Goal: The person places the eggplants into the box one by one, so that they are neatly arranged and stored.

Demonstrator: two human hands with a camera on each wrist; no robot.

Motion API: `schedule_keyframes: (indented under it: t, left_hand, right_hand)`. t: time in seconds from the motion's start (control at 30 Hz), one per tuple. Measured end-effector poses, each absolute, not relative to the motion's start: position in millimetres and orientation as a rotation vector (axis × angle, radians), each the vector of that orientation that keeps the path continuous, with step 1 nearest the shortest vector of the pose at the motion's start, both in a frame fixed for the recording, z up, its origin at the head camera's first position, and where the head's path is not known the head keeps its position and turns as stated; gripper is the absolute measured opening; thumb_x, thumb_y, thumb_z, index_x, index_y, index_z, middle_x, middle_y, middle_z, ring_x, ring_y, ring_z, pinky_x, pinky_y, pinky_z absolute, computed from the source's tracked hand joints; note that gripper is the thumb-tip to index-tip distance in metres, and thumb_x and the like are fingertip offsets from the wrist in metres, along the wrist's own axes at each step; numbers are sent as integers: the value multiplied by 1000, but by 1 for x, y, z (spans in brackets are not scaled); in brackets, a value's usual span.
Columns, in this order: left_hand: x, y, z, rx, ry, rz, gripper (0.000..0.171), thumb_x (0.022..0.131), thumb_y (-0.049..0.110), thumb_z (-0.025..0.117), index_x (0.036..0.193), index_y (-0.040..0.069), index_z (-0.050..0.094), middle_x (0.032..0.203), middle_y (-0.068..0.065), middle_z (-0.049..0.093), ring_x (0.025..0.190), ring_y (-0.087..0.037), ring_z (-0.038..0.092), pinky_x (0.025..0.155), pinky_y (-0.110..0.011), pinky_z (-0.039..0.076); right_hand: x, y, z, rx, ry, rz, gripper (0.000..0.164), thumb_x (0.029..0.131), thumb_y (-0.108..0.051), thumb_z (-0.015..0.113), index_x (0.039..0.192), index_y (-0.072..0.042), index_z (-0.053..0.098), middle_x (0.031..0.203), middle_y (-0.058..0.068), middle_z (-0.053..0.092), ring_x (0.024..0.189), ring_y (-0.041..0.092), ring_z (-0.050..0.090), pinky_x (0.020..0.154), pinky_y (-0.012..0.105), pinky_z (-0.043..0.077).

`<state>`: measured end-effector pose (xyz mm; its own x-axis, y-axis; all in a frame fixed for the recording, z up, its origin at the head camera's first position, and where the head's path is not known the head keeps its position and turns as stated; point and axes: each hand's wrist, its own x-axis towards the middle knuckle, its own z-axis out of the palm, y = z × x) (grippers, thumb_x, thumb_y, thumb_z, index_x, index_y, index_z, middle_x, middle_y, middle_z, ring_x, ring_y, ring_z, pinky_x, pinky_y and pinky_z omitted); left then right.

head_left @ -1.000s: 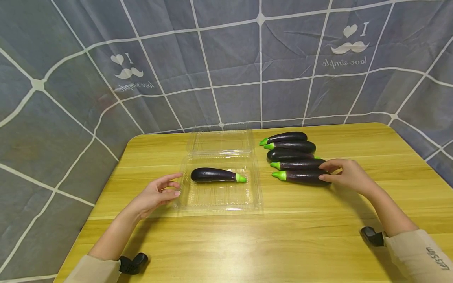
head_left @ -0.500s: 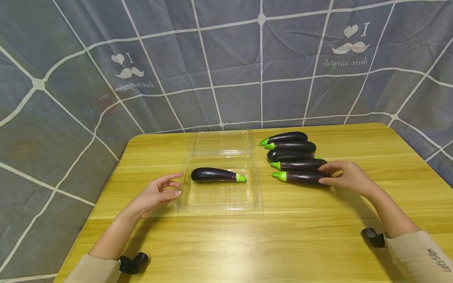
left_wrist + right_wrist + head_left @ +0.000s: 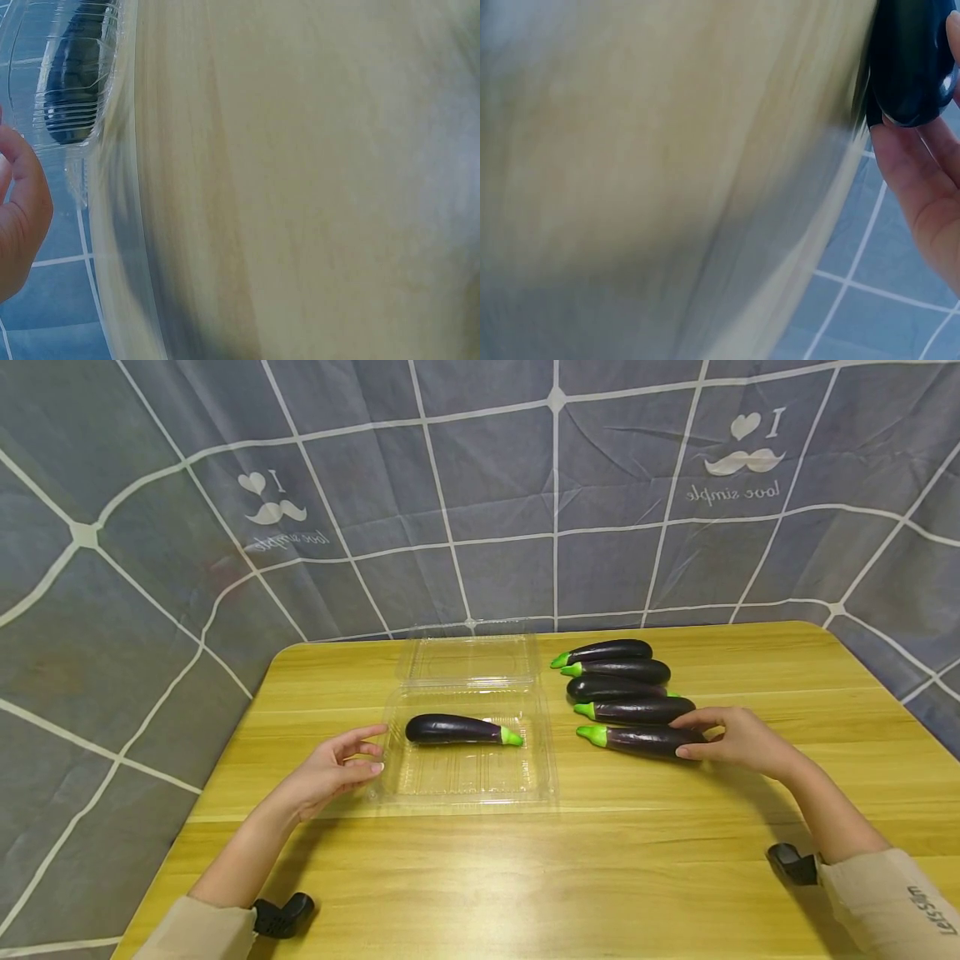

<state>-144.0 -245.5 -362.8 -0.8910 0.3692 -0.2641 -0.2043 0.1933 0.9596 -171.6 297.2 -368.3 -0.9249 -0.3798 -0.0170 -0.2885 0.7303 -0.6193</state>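
In the head view my right hand pinches the rounded end of the nearest eggplant, thumb on the near side and fingers behind it. That dark, glossy eggplant also shows in the right wrist view, between thumb and fingers. Its green stem points left. My left hand stays at the left edge of a clear plastic clamshell box, fingers loosely bent and fingertips at the rim. Inside the box lies one eggplant, stem to the right. The left wrist view shows only part of the left hand.
Several more eggplants lie in a row behind the held one. The box's lid is folded back toward the grey curtain. Everything rests on a wooden table.
My right hand has shifted slightly toward me with the nearest eggplant, so the gap to the one behind has widened a little. The left hand has hardly moved.
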Motion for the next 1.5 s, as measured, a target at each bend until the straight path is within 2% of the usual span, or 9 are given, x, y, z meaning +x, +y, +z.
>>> schedule_keyframes:
  t: [0.17, 0.43, 0.67, 0.87, 0.97, 1.13, 1.23, 1.5]
  left_hand:
    - [-144, -245, -363, 151, 2042, 1737, 66, 90, 7, 61, 145, -1, 26, 112, -10, 45, 92, -17, 56, 71, -22, 48]
    - [-144, -245, -363, 144, 2046, 1735, 66, 90, 7, 61, 145, -1, 26, 113, -11, 45, 95, -19, 55, 74, -24, 49]
    - [-144, -245, -363, 146, 2035, 1746, 67, 89, 7, 62, 145, -2, 26, 110, -9, 46, 91, -17, 56, 73, -23, 49]
    - [-144, -245, -363, 145, 2037, 1742, 66, 89, 7, 62, 145, -1, 26, 111, -10, 46, 91, -16, 56, 72, -23, 49]
    - [-145, -245, -363, 143, 2040, 1738, 66, 90, 7, 61, 145, -1, 27, 112, -12, 46, 92, -17, 56, 73, -24, 49]
    - [-144, -245, -362, 136, 2044, 1732, 66, 89, 7, 62, 145, 0, 27, 113, -12, 45, 94, -18, 55, 75, -25, 49]
    - [-144, -245, -362, 135, 2044, 1731, 66, 89, 7, 62, 145, 0, 26, 113, -12, 45, 94, -18, 55, 75, -25, 49]
    - [-145, -246, -363, 138, 2043, 1729, 66, 89, 8, 62, 145, 0, 27, 114, -12, 45, 95, -19, 55, 77, -25, 49]
  right_hand:
    - [-172, 297, -368, -539, 2781, -969, 42, 80, -29, 74, 113, -4, 65, 110, 16, 64, 98, 32, 59, 71, 27, 49]
    - [-172, 295, -369, -561, 2771, -954, 41, 81, -29, 74, 113, -5, 66, 110, 14, 64, 98, 25, 58, 71, 27, 49]
    - [-170, 293, -367, -551, 2764, -972, 41, 81, -29, 73, 114, -5, 65, 111, 15, 63, 102, 31, 57, 73, 28, 49]
    - [-168, 292, -363, -558, 2773, -989, 39, 82, -27, 73, 114, -6, 65, 111, 14, 63, 100, 31, 57, 71, 28, 49]
    - [-168, 292, -361, -564, 2791, -991, 38, 82, -27, 73, 114, -7, 66, 109, 12, 64, 98, 24, 58, 70, 27, 50]
    - [-169, 289, -357, -598, 2781, -1046, 36, 80, -23, 75, 112, -7, 67, 107, 12, 65, 93, 3, 56, 69, 25, 51]
    - [-170, 288, -355, -630, 2781, -1064, 35, 80, -21, 75, 111, -7, 67, 108, 12, 65, 93, -5, 53, 71, 23, 51]
    - [-172, 280, -344, -622, 2792, -1025, 36, 81, -24, 74, 113, -9, 67, 111, 9, 63, 96, -2, 52, 78, 25, 50]
